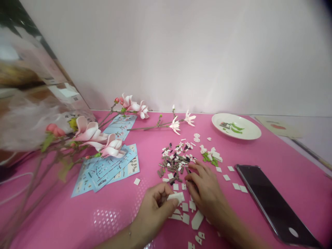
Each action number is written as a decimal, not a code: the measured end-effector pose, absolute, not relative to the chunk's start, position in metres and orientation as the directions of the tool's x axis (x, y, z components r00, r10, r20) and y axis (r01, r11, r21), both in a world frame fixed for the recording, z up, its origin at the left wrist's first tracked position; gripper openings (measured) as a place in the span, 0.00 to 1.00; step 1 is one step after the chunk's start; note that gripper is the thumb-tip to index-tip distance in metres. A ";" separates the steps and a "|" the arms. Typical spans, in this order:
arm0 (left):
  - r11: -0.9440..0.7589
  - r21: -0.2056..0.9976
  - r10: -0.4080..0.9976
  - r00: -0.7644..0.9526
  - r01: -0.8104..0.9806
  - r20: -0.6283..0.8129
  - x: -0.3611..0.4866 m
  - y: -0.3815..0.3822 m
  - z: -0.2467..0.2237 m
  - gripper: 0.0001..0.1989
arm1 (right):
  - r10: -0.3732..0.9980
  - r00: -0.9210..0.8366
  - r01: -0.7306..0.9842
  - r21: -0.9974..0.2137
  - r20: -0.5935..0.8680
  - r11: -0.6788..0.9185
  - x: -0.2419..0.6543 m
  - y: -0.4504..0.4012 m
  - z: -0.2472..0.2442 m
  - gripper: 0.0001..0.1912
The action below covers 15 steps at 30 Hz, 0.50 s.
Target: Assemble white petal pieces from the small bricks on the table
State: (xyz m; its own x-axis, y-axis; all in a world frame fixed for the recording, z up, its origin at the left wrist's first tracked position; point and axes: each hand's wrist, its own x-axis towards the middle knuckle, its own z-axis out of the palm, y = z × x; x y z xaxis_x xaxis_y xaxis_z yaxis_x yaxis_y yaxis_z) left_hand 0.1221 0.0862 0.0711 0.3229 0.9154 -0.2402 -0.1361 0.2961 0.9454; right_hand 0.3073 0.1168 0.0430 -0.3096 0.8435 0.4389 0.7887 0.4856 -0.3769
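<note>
White plastic brick piece (176, 197) sits pinched in my left hand (153, 211), gripped between my thumb and curled fingers at the near edge of the parts. My right hand (204, 186) is just beside it, not touching, with its fingers (194, 168) curled at the edge of a heap of small brown, black and white bricks (173, 162). I cannot tell whether those fingers are holding a piece. So my hands are apart, though close together.

Loose white tiles (197, 219) lie scattered around and below my hands, and a few more lie in a line beside a black smartphone (275, 204), which rests flat to my right. Beyond the heap are green leaf pieces (207, 157) mixed with white parts, and two small white flower-shaped pieces (196, 137). Farther back, a white plate (236, 126) holds green and dark parts.

To the left, blue printed instruction sheets (103, 169) lie on the pink table mat (64, 221), with another sheet (120, 126) behind them. Pink-and-white brick-built magnolia stems (101, 138) rest across and beyond the sheets, and a paler white stem (181, 122) lies near the back wall. A blurred, glossy shape (26, 121) fills the far left.
</note>
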 end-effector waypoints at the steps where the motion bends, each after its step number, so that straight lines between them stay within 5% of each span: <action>1: 0.302 0.942 0.915 0.321 -0.146 -0.244 0.122 0.087 0.071 0.19 | 0.841 -0.311 0.778 -0.388 0.443 0.493 0.307 0.117 0.044 0.06; 6: 0.296 0.942 0.921 0.310 -0.158 -0.237 0.120 0.088 0.066 0.15 | 0.797 -0.312 0.687 -0.457 0.517 0.565 0.308 0.113 0.050 0.05; 12: 0.311 0.936 0.921 0.295 -0.163 -0.255 0.120 0.089 0.068 0.16 | 0.837 -0.296 0.459 -0.700 0.460 0.547 0.305 0.101 0.061 0.06; 15: 0.311 0.940 0.926 0.269 -0.139 -0.267 0.120 0.089 0.070 0.16 | 0.805 -0.306 0.388 -0.706 0.508 0.593 0.303 0.100 0.064 0.05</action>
